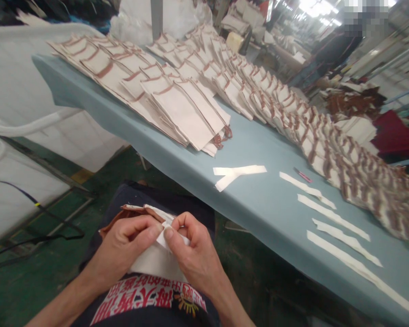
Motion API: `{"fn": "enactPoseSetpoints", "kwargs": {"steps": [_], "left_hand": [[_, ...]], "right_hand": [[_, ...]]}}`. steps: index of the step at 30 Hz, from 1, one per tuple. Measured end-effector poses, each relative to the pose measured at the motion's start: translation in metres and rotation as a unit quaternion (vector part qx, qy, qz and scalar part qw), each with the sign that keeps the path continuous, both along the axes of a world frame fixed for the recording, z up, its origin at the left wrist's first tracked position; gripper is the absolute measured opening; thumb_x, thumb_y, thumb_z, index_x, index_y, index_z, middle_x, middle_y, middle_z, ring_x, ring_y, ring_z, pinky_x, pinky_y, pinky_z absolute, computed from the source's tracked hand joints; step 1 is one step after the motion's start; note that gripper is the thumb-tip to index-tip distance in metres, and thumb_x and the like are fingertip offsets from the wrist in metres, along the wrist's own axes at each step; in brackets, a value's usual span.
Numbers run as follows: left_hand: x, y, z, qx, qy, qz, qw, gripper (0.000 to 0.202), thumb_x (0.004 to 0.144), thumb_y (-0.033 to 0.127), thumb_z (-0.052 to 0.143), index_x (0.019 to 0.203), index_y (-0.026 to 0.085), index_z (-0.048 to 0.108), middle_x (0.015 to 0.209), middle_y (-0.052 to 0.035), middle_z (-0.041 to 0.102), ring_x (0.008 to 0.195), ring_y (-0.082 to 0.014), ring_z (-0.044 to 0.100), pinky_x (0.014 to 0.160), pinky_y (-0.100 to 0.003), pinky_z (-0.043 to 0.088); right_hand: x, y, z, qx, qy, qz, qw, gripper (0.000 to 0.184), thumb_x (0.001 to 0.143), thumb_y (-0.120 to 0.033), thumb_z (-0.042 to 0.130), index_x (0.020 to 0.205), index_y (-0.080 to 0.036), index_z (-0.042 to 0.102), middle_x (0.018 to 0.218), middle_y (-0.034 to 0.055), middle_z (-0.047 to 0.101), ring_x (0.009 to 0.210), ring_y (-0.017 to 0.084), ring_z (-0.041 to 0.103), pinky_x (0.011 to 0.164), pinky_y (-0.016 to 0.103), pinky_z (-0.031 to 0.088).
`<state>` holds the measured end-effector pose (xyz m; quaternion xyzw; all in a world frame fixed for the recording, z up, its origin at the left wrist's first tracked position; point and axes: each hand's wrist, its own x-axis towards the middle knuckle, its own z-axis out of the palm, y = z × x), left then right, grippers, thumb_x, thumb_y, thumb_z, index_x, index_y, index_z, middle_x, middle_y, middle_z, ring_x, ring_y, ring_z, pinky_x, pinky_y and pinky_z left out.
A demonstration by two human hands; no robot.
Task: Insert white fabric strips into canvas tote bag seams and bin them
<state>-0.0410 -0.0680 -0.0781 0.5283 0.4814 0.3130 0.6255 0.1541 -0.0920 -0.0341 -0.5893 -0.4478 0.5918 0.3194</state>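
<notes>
Over my lap, my left hand (129,243) and my right hand (191,250) pinch a white cloth piece with brown trim (153,261), thumbs meeting at its folded top edge. Both hands are closed on the cloth. It rests on my dark apron, and the brown trim shows at its left side (117,215). Part of the cloth is hidden under my fingers.
A long blue-grey table (259,200) runs from far left to near right. Rows of stacked white pieces with brown trim (187,109) cover its far side. Several white strips (330,215), two crossed strips (236,173) and a small red tool (302,175) lie near its front. Green floor lies below.
</notes>
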Motion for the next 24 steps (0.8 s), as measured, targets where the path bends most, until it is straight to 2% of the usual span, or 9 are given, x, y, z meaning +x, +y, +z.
{"fn": "enactPoseSetpoints", "kwargs": {"steps": [5, 9, 11, 13, 15, 18, 20, 22, 24], "left_hand": [[0.003, -0.004, 0.011, -0.057, -0.006, -0.002, 0.998, 0.033, 0.09, 0.052, 0.082, 0.083, 0.02, 0.077, 0.076, -0.0017, 0.076, 0.063, -0.0151, 0.061, 0.054, -0.02, 0.046], [0.006, -0.007, 0.023, 0.009, 0.031, -0.022, 0.999, 0.025, 0.092, 0.043, 0.075, 0.081, 0.021, 0.077, 0.072, -0.0002, 0.073, 0.062, -0.0158, 0.059, 0.055, -0.021, 0.046], [0.008, -0.009, 0.027, 0.04, 0.06, -0.013, 0.997, 0.024, 0.093, 0.04, 0.069, 0.079, 0.022, 0.077, 0.071, 0.0, 0.072, 0.063, -0.017, 0.061, 0.056, -0.023, 0.046], [0.011, -0.011, 0.031, 0.047, 0.082, 0.001, 0.996, 0.023, 0.093, 0.036, 0.065, 0.08, 0.022, 0.078, 0.072, 0.001, 0.072, 0.064, -0.0173, 0.062, 0.059, -0.024, 0.047], [0.013, -0.013, 0.032, 0.051, 0.088, -0.01, 0.995, 0.021, 0.091, 0.034, 0.063, 0.078, 0.023, 0.076, 0.071, 0.0021, 0.069, 0.063, -0.017, 0.06, 0.059, -0.024, 0.045], [0.019, -0.014, 0.034, 0.028, 0.09, -0.025, 0.995, 0.02, 0.089, 0.034, 0.06, 0.075, 0.023, 0.067, 0.068, 0.0035, 0.062, 0.062, -0.017, 0.055, 0.057, -0.026, 0.041], [0.022, -0.014, 0.035, 0.009, 0.083, -0.016, 0.996, 0.02, 0.089, 0.035, 0.056, 0.072, 0.025, 0.06, 0.067, 0.0044, 0.056, 0.061, -0.0171, 0.05, 0.056, -0.027, 0.039], [0.024, -0.013, 0.037, 0.001, 0.072, -0.013, 0.997, 0.02, 0.089, 0.035, 0.055, 0.072, 0.026, 0.055, 0.067, 0.0047, 0.053, 0.062, -0.0175, 0.047, 0.057, -0.027, 0.04], [0.022, -0.011, 0.039, -0.002, 0.069, -0.012, 0.998, 0.02, 0.09, 0.035, 0.055, 0.072, 0.025, 0.055, 0.069, 0.0046, 0.052, 0.065, -0.0179, 0.047, 0.061, -0.028, 0.042]], "right_hand": [[-0.004, -0.005, -0.006, 0.007, 0.01, -0.023, 1.0, 0.032, 0.097, -0.051, 0.068, 0.085, -0.025, 0.055, 0.066, -0.0063, 0.056, 0.058, 0.012, 0.045, 0.056, 0.026, 0.033], [-0.007, -0.008, -0.011, -0.001, 0.032, -0.03, 0.999, 0.033, 0.095, -0.053, 0.069, 0.085, -0.026, 0.053, 0.065, -0.007, 0.054, 0.058, 0.012, 0.042, 0.056, 0.026, 0.032], [-0.007, -0.008, -0.014, -0.015, 0.061, -0.033, 0.998, 0.036, 0.093, -0.054, 0.071, 0.085, -0.026, 0.051, 0.064, -0.0084, 0.049, 0.058, 0.012, 0.038, 0.056, 0.026, 0.031], [-0.006, -0.007, -0.018, -0.036, 0.103, -0.036, 0.993, 0.038, 0.09, -0.055, 0.075, 0.085, -0.026, 0.05, 0.064, -0.0095, 0.046, 0.057, 0.011, 0.035, 0.056, 0.025, 0.029], [-0.005, -0.006, -0.023, -0.062, 0.149, -0.034, 0.986, 0.038, 0.087, -0.054, 0.078, 0.086, -0.026, 0.052, 0.065, -0.0092, 0.047, 0.059, 0.011, 0.035, 0.057, 0.025, 0.029], [-0.005, -0.005, -0.033, -0.085, 0.189, -0.018, 0.978, 0.041, 0.086, -0.058, 0.078, 0.083, -0.025, 0.052, 0.067, -0.0079, 0.046, 0.061, 0.012, 0.035, 0.058, 0.025, 0.03], [-0.008, -0.006, -0.041, -0.064, 0.18, -0.01, 0.982, 0.047, 0.088, -0.066, 0.073, 0.08, -0.026, 0.05, 0.068, -0.0076, 0.044, 0.062, 0.012, 0.035, 0.058, 0.025, 0.03], [-0.014, -0.009, -0.047, -0.011, 0.132, -0.018, 0.991, 0.051, 0.095, -0.072, 0.065, 0.081, -0.026, 0.049, 0.072, -0.0062, 0.046, 0.066, 0.014, 0.039, 0.062, 0.027, 0.035], [-0.02, -0.012, -0.05, 0.048, 0.065, -0.042, 0.996, 0.049, 0.103, -0.069, 0.056, 0.081, -0.026, 0.049, 0.077, -0.0042, 0.051, 0.073, 0.016, 0.047, 0.069, 0.03, 0.041]]}}
